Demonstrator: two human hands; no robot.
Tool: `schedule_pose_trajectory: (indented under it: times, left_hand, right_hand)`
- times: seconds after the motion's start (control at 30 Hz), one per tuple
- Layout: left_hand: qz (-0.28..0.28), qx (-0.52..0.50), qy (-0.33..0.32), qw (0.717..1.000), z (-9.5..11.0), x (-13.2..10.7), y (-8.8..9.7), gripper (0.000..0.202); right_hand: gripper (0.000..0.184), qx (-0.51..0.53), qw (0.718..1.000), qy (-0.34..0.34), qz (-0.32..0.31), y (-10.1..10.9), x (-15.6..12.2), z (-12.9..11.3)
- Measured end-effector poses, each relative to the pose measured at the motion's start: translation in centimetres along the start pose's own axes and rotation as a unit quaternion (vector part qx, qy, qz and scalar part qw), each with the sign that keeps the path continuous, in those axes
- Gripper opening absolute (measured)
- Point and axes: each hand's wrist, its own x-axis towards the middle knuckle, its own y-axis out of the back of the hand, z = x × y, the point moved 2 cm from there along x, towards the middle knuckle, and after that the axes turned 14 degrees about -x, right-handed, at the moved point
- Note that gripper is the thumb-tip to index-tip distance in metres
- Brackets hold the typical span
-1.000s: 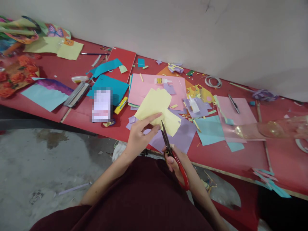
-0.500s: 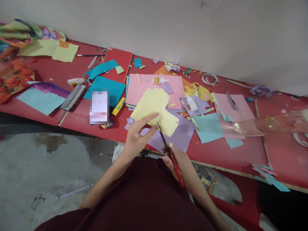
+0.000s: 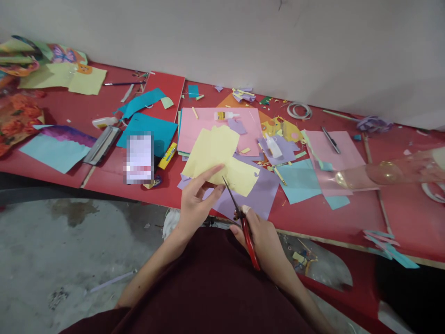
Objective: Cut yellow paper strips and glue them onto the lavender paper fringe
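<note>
My left hand [image 3: 196,202] pinches the near edge of a pale yellow sheet of paper [image 3: 219,155], thumb under and fingers on top, holding it above the red table [image 3: 347,218]. My right hand [image 3: 264,239] grips red-handled scissors [image 3: 243,222], whose blades point up and left with their tips at the yellow sheet's lower edge, close to my left fingertips. Under the sheet lie a lilac paper [image 3: 259,197] and a pink sheet [image 3: 215,125].
Coloured paper, scraps and strips litter the red table. A glue bottle [image 3: 224,115] lies on the pink sheet, a yellow glue stick [image 3: 167,155] and a blurred card [image 3: 139,157] to the left. A clear plastic bottle [image 3: 389,174] lies at right. Grey floor lies below left.
The scissors' handles have drawn together and the blades have slid slightly left along the yellow sheet's edge. The view has drifted a little; my left hand keeps its hold.
</note>
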Motion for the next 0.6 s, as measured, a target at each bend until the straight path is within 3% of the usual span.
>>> schedule_pose_trajectory:
  times: [0.6]
  left_hand:
    - [0.085, 0.0, 0.016, 0.996, -0.5, -1.2, -0.8, 0.043]
  right_hand:
    - [0.021, 0.076, 0.997, -0.025, -0.023, -0.5, 0.2, -0.2]
